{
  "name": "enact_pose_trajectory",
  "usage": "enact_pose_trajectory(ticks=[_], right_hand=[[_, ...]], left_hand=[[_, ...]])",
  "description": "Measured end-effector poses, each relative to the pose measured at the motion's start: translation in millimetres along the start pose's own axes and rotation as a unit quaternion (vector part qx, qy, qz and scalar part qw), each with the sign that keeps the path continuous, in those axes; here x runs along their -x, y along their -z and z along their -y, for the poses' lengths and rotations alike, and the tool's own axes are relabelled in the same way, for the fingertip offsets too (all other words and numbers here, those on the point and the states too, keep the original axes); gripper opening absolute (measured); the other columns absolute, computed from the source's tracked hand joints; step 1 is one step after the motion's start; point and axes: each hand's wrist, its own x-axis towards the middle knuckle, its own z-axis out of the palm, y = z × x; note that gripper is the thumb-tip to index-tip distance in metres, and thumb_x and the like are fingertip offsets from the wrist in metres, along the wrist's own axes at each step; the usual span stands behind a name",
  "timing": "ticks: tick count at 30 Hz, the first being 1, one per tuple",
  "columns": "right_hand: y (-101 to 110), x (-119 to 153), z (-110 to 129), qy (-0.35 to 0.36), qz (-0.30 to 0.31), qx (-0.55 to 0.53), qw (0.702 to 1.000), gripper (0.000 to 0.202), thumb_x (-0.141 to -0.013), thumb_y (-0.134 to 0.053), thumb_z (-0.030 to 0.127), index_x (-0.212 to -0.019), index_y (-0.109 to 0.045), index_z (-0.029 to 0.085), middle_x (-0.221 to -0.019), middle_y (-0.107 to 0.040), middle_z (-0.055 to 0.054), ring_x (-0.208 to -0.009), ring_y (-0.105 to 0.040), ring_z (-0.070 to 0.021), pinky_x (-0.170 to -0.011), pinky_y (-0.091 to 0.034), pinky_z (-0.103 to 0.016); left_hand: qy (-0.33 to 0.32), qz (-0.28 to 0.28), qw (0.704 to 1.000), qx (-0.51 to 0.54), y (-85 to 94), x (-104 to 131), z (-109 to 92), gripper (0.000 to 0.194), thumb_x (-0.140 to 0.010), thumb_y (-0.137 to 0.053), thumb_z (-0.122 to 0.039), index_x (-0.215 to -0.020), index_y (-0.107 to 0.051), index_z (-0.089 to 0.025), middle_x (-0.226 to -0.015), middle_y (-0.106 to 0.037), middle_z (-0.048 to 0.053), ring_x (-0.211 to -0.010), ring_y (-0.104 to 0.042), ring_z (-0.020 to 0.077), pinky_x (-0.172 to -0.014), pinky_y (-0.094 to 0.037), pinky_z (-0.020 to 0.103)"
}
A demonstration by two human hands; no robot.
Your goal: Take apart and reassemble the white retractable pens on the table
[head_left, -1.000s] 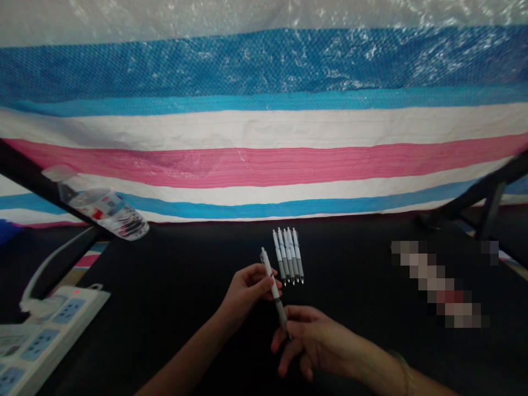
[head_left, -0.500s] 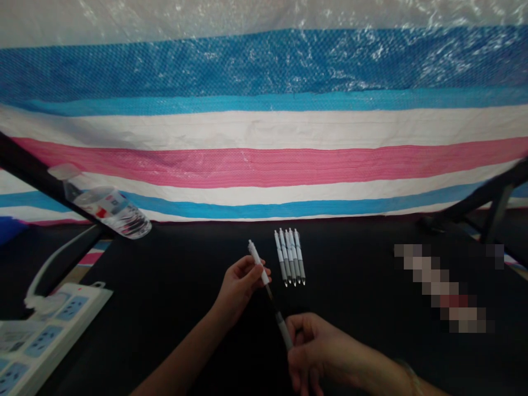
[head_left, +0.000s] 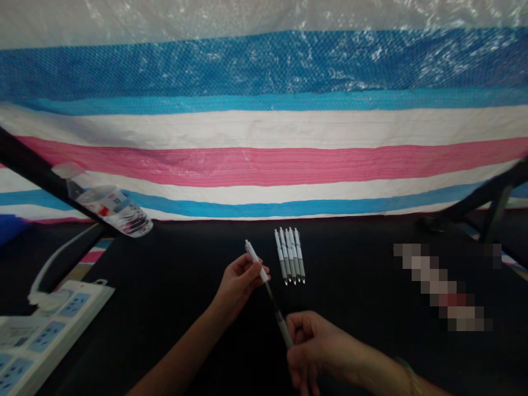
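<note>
Pen (head_left: 263, 272) is in mid-view, above the table, in two sections: white upper barrel (head_left: 253, 256) and grey grip (head_left: 284, 330). Sections stand apart but in line, thin dark refill (head_left: 270, 294) visible between them. Tilted, clicker end up and left, grip end down toward the right hand. Tip hidden by fingers.

Left hand (head_left: 239, 286): thumb and fingers pinched narrow on the white barrel. Right hand (head_left: 315, 349): thumb and curled fingers closed around the grip, lower fingers partly lost in shadow. Thin bracelet (head_left: 408, 377) on the right wrist.

Five pens (head_left: 290, 256) lie side by side just beyond the hands, white with grey grips, clickers away from the person, tips toward. All on a black table (head_left: 350, 258).

Left side: white power strip (head_left: 51, 333) with a white cable (head_left: 51, 261) plugged in; clear bottle (head_left: 119, 212) past it, near a black bar (head_left: 33, 165). Right side: pixelated item, can't tell what (head_left: 445, 291). Striped sheet (head_left: 264, 132) behind everything, blue, white and pink.
</note>
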Motion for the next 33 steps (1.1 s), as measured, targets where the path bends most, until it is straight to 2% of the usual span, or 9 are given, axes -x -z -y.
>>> enact_pose_trajectory(ticks=[3, 7, 11, 15, 19, 22, 27, 31, 33], right_hand=[[0, -1, 2, 0.018, -0.008, -0.011, 1.000, 0.038, -0.065, -0.078, 0.028, -0.085, -0.046, 0.021, -0.057, -0.073, 0.001, -0.040, -0.066, -0.0127, -0.034, -0.042, -0.013], [1, -2, 1, 0.044, -0.022, -0.018, 0.999, 0.042, -0.067, -0.081, 0.031, -0.088, -0.046, 0.021, -0.058, -0.072, 0.003, -0.037, -0.063, -0.0100, -0.033, -0.034, -0.012], [3, -2, -1, 0.062, -0.039, -0.035, 0.997, 0.044, -0.070, -0.084, 0.037, -0.083, -0.045, 0.021, -0.056, -0.067, 0.006, -0.035, -0.056, -0.0062, -0.032, -0.026, -0.012], [4, -5, -2, 0.068, -0.024, -0.050, 0.996, 0.044, -0.074, -0.083, 0.044, -0.084, -0.047, 0.020, -0.059, -0.068, 0.003, -0.035, -0.056, -0.0072, -0.033, -0.026, -0.014], [3, -4, 1, 0.078, -0.006, -0.080, 0.994, 0.049, -0.082, -0.074, 0.058, -0.095, -0.056, 0.014, -0.076, -0.076, -0.009, -0.046, -0.068, -0.0136, -0.034, -0.035, -0.016], [4, -2, 2, 0.073, -0.001, -0.080, 0.994, 0.055, -0.085, -0.069, 0.061, -0.110, -0.054, 0.015, -0.089, -0.078, -0.012, -0.055, -0.075, -0.0179, -0.035, -0.040, -0.015], [7, -4, -2, 0.087, -0.010, -0.071, 0.994, 0.049, -0.082, -0.076, 0.056, -0.099, -0.051, 0.017, -0.067, -0.074, -0.005, -0.045, -0.069, -0.0159, -0.033, -0.034, -0.013], [8, -4, -2, 0.079, -0.010, -0.094, 0.992, 0.055, -0.088, -0.064, 0.063, -0.104, -0.058, 0.010, -0.075, -0.076, -0.011, -0.046, -0.070, -0.0162, -0.033, -0.036, -0.016], [8, -4, -1, 0.083, -0.007, -0.087, 0.993, 0.052, -0.087, -0.067, 0.060, -0.110, -0.053, 0.014, -0.079, -0.077, -0.009, -0.046, -0.070, -0.0161, -0.033, -0.035, -0.016]], left_hand=[[0.024, 0.037, 0.999, -0.024, -7.1, 8, 5, 0.042, -0.055, -0.099, -0.037, -0.076, -0.071, -0.013, -0.066, -0.076, 0.004, -0.057, -0.071, 0.0138, -0.058, -0.058, 0.021], [0.032, 0.105, 0.990, -0.088, -11.2, 16, 8, 0.035, -0.066, -0.093, -0.035, -0.080, -0.069, -0.014, -0.071, -0.077, 0.004, -0.061, -0.073, 0.0152, -0.059, -0.056, 0.022], [0.022, 0.119, 0.987, -0.110, -8.9, 16, 6, 0.034, -0.069, -0.092, -0.036, -0.082, -0.067, -0.015, -0.074, -0.077, 0.003, -0.066, -0.074, 0.0161, -0.061, -0.056, 0.023], [0.042, 0.139, 0.985, -0.092, -4.5, 14, 9, 0.035, -0.072, -0.090, -0.036, -0.086, -0.069, -0.014, -0.077, -0.078, 0.005, -0.069, -0.076, 0.0183, -0.065, -0.058, 0.025], [0.044, 0.124, 0.989, -0.065, -1.3, 10, 13, 0.035, -0.072, -0.090, -0.037, -0.090, -0.069, -0.014, -0.079, -0.079, 0.006, -0.071, -0.077, 0.0191, -0.066, -0.059, 0.025], [0.023, 0.096, 0.993, -0.060, -1.6, 9, 12, 0.035, -0.071, -0.091, -0.035, -0.089, -0.070, -0.014, -0.079, -0.079, 0.006, -0.072, -0.077, 0.0184, -0.068, -0.060, 0.025], [0.026, 0.090, 0.994, -0.055, -4.0, 10, 11, 0.036, -0.068, -0.093, -0.035, -0.088, -0.070, -0.014, -0.079, -0.080, 0.006, -0.074, -0.077, 0.0201, -0.068, -0.061, 0.026], [0.024, 0.082, 0.995, -0.048, -3.7, 11, 11, 0.036, -0.068, -0.093, -0.034, -0.088, -0.070, -0.015, -0.078, -0.079, 0.005, -0.072, -0.077, 0.0189, -0.068, -0.060, 0.025], [0.021, 0.085, 0.995, -0.051, -3.6, 11, 12, 0.035, -0.070, -0.092, -0.033, -0.089, -0.070, -0.014, -0.079, -0.079, 0.006, -0.073, -0.077, 0.0189, -0.068, -0.060, 0.026]])
